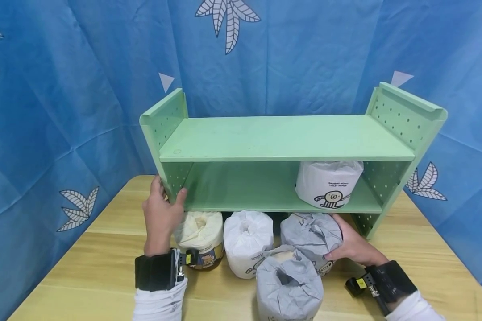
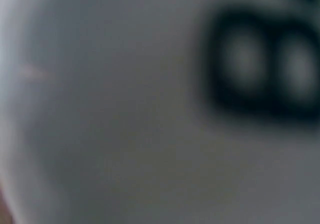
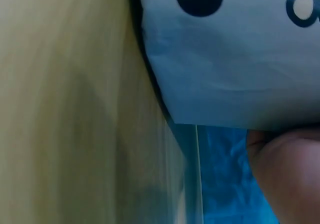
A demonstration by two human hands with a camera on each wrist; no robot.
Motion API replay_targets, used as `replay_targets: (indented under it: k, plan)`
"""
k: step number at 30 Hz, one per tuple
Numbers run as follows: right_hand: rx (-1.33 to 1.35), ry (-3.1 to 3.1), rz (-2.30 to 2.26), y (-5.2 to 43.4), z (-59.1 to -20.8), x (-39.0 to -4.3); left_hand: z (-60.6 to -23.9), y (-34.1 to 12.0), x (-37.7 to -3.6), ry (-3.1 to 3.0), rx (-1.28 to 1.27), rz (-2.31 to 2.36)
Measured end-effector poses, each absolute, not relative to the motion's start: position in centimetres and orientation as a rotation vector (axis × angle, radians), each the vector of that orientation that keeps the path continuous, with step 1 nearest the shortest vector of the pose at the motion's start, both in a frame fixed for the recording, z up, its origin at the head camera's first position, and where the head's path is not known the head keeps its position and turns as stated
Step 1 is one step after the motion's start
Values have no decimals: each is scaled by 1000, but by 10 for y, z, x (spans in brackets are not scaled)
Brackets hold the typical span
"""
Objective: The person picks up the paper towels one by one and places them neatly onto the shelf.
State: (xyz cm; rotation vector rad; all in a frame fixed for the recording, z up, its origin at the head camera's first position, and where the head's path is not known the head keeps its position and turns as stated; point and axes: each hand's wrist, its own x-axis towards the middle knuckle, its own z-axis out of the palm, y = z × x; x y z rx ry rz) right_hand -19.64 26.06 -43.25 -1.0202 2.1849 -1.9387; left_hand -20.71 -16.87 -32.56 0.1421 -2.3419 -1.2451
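My left hand (image 1: 163, 213) grips the left side panel of a green shelf (image 1: 281, 138), thumb on its front side and fingers round the outer side. My right hand (image 1: 355, 243) holds a grey-wrapped toilet paper roll (image 1: 311, 234) from its right side, at the front of the shelf's bottom gap. In the right wrist view, the printed wrapper (image 3: 215, 69) hangs close to part of the hand (image 3: 290, 174). A blurred pale surface with dark print (image 2: 150, 134) fills the left wrist view.
A cream roll (image 1: 201, 227) and a white roll (image 1: 247, 245) stand before the shelf. Nearer me is another grey roll (image 1: 289, 290). A white roll (image 1: 329, 183) sits on the middle level at right. The wooden table (image 1: 104, 258) meets a blue curtain (image 1: 104, 89).
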Motion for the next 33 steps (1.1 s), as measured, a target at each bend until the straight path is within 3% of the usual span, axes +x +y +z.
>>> replay_targets:
  k: [33]
  plan:
    - [-1162,2007,-1917,271,-437,-204,-326,-170,-208,-2343,145,-1259]
